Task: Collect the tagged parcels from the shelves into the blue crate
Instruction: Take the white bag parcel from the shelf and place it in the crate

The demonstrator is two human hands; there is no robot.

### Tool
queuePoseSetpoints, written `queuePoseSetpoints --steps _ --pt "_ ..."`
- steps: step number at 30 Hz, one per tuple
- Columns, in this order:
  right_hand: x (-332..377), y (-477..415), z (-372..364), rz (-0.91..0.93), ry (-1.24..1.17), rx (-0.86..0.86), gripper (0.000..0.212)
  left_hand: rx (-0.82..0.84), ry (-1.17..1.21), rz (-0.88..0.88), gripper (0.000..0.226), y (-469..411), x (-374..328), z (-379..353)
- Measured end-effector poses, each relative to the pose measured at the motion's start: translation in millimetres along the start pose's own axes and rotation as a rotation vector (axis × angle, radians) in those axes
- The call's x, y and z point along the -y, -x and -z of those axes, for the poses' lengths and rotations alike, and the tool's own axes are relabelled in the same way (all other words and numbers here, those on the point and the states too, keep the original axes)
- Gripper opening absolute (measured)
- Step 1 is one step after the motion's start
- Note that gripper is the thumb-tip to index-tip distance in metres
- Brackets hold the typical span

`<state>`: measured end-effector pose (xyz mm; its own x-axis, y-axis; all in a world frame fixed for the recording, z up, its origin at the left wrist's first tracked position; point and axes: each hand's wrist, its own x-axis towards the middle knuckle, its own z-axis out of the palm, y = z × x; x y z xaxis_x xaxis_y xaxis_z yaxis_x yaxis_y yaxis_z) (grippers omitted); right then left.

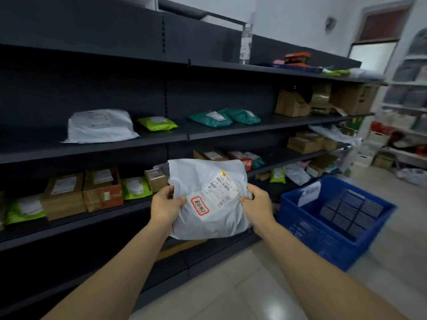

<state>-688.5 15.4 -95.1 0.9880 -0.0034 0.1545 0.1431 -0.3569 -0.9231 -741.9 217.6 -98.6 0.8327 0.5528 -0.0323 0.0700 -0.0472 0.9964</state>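
I hold a white plastic parcel (208,199) in front of the dark shelves (115,146), with a shipping label and a red-bordered tag facing me. My left hand (167,204) grips its left edge and my right hand (256,202) grips its right edge. The blue crate (335,218) stands on the floor to the right of the parcel, with a white paper leaning inside against its far wall. More parcels lie on the shelves: a large white bag (100,125), a green pouch (157,123) and two teal bags (224,117).
Cardboard boxes (83,192) and green pouches fill the lower shelf at left. Further boxes (323,100) sit on the shelves at right. Light floor tiles (231,285) run along the shelf base. White racks with goods (406,112) stand at the far right.
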Motion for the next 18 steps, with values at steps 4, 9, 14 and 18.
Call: queuePoseSetpoints --steps 4,9,14,18 --pt "-34.3 -15.3 72.5 -0.025 0.009 -0.04 0.037 0.061 0.021 0.025 0.035 13.0 5.8 -81.9" --pt "-82.8 -40.9 161.4 -0.072 0.052 -0.081 0.036 0.137 0.021 0.036 0.027 33.6 12.5 -185.7" --pt "-126.7 -62.6 237.5 -0.132 0.064 -0.136 0.036 0.205 0.02 0.069 0.025 49.3 17.0 -279.4" --pt "-160.1 -84.9 290.0 -0.185 0.053 -0.172 0.032 0.259 0.005 0.069 0.027 53.8 18.4 -349.7"
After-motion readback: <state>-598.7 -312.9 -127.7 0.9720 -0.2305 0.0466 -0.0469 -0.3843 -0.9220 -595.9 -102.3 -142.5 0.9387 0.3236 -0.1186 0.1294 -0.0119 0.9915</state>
